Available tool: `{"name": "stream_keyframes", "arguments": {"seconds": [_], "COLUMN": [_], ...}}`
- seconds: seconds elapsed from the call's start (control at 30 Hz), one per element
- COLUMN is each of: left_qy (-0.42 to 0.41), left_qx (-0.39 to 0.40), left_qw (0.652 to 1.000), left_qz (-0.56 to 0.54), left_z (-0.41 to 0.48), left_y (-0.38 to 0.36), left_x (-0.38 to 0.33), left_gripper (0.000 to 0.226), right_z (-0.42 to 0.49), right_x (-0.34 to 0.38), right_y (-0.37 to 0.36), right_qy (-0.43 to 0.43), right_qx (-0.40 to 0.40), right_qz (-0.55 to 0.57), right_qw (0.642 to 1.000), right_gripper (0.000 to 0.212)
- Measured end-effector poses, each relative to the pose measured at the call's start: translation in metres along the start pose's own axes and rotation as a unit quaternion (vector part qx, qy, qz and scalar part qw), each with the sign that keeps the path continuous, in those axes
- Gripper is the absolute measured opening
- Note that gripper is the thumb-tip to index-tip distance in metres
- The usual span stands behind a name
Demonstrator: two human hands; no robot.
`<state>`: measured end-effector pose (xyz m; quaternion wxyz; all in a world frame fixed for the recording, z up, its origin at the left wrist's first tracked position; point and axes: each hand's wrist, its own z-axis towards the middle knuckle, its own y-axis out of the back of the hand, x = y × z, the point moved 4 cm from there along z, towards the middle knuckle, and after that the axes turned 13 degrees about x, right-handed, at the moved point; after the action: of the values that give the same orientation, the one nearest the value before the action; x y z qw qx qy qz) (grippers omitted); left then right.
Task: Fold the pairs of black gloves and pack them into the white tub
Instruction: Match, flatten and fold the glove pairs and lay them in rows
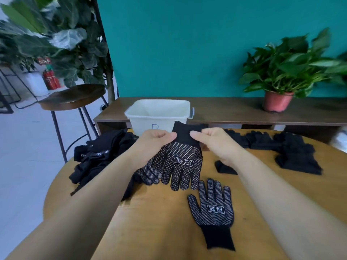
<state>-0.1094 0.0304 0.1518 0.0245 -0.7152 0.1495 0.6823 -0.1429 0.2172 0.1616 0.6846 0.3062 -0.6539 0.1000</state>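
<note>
A black dotted glove [181,164] hangs above the round wooden table [159,212], cuff up and fingers down. My left hand [154,141] pinches the cuff's left edge and my right hand [216,143] pinches its right edge. A second dotted glove [212,209] lies flat near me, fingers pointing away, cuff towards me. The white tub [159,114] stands just beyond the table's far edge, behind my hands; nothing shows inside it. Part of another dotted glove [148,173] lies under my left wrist.
A heap of black gloves [99,154] lies at the table's left. Folded black gloves [296,152] sit in a row at the far right. A potted plant [281,76] stands on the low shelf [244,111] behind. A bar stool [73,98] is at the left.
</note>
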Motion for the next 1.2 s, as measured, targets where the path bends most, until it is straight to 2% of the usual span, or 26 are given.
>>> {"name": "stream_keyframes", "arguments": {"seconds": [0.1, 0.27, 0.43, 0.57, 0.67, 0.83, 1.03, 1.2], "left_qy": [0.019, 0.019, 0.021, 0.040, 0.036, 0.040, 0.035, 0.059], "left_qx": [0.030, 0.031, 0.059, 0.080, 0.093, 0.082, 0.066, 0.080], "left_qw": [0.999, 0.999, 0.996, 0.992, 0.990, 0.986, 0.988, 0.986], "left_qz": [0.021, 0.033, 0.064, 0.088, 0.099, 0.137, 0.131, 0.136], "left_z": [-0.008, -0.009, 0.001, 0.022, 0.042, 0.078, 0.105, 0.094], "left_y": [-0.017, -0.038, -0.049, -0.058, -0.063, -0.062, -0.058, -0.066], "left_x": [0.002, 0.004, 0.005, 0.008, 0.010, 0.021, 0.027, 0.060], "left_gripper": [0.032, 0.029, 0.044, 0.047, 0.011, 0.019, 0.015, 0.006], "right_z": [-0.021, -0.046, -0.051, -0.043, -0.033, -0.007, 0.013, 0.001], "right_x": [-0.007, -0.016, -0.021, -0.033, -0.048, -0.073, -0.085, -0.114], "right_y": [0.003, 0.013, 0.033, 0.048, 0.060, 0.078, 0.091, 0.074], "right_qy": [-0.030, -0.084, -0.067, -0.062, -0.070, -0.092, -0.087, -0.122], "right_qx": [-0.016, 0.010, -0.029, -0.046, -0.061, -0.075, -0.084, -0.045], "right_qz": [0.061, -0.005, 0.017, 0.016, 0.023, 0.016, 0.013, -0.005], "right_qw": [0.998, 0.996, 0.997, 0.997, 0.995, 0.993, 0.993, 0.992], "right_gripper": [0.025, 0.027, 0.019, 0.026, 0.036, 0.042, 0.042, 0.044]}}
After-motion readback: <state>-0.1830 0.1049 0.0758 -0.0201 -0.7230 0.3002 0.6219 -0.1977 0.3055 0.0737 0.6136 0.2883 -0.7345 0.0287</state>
